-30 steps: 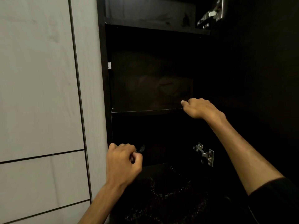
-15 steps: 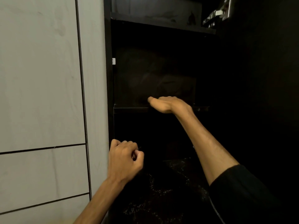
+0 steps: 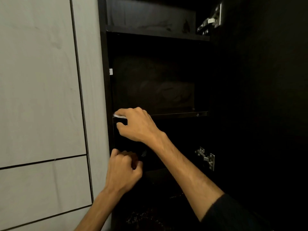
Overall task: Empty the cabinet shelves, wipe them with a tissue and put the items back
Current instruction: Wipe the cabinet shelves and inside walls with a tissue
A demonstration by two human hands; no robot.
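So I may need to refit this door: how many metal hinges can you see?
2. One silver metal hinge sits at the upper right of the dark cabinet; the other is lower right. Others may be out of view.

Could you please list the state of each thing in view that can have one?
Cabinet: open, door swung right.
Middle shelf: bare where it shows, front edge under wiping.
Top shelf: nothing visible on it.
Tissue: pressed on the shelf's left front edge, mostly hidden.
Right hand: grip curled over tissue and shelf edge.
Left hand: curled below; what it holds, if anything, is too dark to tell.
Hinges: opened out.
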